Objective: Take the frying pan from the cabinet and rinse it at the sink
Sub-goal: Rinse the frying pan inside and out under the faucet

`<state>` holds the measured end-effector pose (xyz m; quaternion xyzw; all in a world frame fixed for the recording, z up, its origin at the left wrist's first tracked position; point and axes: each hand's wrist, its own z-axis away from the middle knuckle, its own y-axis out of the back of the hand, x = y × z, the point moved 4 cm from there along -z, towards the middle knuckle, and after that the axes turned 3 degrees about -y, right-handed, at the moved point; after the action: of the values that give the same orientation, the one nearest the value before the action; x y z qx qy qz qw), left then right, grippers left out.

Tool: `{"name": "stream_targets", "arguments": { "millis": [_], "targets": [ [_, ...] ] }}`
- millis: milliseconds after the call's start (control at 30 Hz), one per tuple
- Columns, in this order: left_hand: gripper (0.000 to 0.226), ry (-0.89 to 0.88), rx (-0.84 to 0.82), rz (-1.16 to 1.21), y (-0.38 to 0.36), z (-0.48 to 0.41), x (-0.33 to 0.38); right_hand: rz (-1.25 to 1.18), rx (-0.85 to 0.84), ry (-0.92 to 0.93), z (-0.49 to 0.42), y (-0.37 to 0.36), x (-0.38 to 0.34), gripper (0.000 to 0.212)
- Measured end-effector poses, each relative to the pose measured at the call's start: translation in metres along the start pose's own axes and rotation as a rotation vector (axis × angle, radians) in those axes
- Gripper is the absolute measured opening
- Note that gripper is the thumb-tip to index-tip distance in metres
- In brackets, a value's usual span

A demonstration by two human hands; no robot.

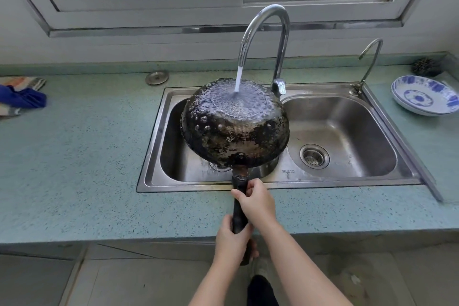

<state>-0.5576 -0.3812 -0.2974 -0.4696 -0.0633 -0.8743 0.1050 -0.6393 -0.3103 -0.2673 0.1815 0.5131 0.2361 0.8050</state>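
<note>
The dark frying pan [233, 124] is held upside down over the left basin of the steel double sink [342, 131], its blackened underside facing up. Water runs from the tall curved faucet [270, 32] onto the pan's base and spreads over it. My right hand [255, 202] grips the black handle near the pan. My left hand [232, 241] grips the handle's lower end, by the counter's front edge.
A blue-and-white plate [424, 95] lies on the green counter at the right, past a small second tap [370, 62]. A sink stopper [157, 77] rests behind the left basin. Folded cloths [21, 94] lie at far left. The window is directly behind the sink.
</note>
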Motion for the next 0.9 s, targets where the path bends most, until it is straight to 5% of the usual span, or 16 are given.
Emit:
{"name": "stream_targets", "arguments": {
  "millis": [200, 467, 900],
  "targets": [
    [0.016, -0.089, 0.051, -0.095, 0.003, 0.010, 0.004, 0.013, -0.008, -0.004, 0.001, -0.001, -0.001, 0.026],
    [0.059, -0.178, 0.079, -0.388, 0.006, 0.017, 0.004, 0.034, -0.012, -0.012, -0.001, -0.002, -0.001, 0.025],
    [0.068, -0.127, 0.040, -0.462, 0.006, 0.009, -0.007, 0.066, 0.006, -0.027, -0.001, -0.007, 0.003, 0.026]
  ]
}}
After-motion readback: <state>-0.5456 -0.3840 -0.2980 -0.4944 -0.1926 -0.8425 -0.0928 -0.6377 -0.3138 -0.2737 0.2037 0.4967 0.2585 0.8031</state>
